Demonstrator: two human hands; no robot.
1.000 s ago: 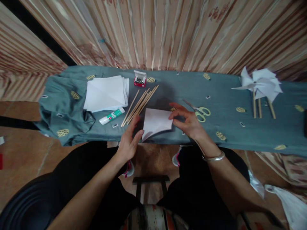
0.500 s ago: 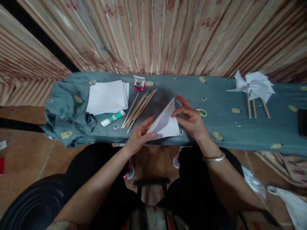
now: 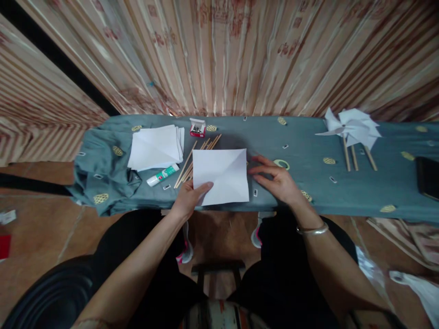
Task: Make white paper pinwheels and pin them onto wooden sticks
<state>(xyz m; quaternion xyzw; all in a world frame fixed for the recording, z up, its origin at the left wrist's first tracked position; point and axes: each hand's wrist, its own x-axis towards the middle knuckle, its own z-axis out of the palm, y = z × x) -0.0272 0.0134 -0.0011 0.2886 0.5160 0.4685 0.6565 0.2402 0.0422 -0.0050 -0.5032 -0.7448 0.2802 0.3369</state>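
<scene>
A white sheet of paper, spread flat with faint diagonal creases, is held by my left hand at its lower left side, thumb on top and fingers underneath. My right hand is just off the sheet's right edge, fingers apart and holding nothing. Several wooden sticks lie behind and left of the sheet, partly covered by it. Beyond my right fingertips sits a pale green ring-shaped object, perhaps a scissors handle or tape, partly hidden by the hand.
On the green cloth-covered bench are a stack of white paper, a glue stick and an open red box of small metal pieces. White paper pinwheels on sticks lie at the right, near a black object.
The paper was folded into a triangle between both hands and now lies opened out. My right hand has let go of it and moved slightly right; my left hand still holds it.
</scene>
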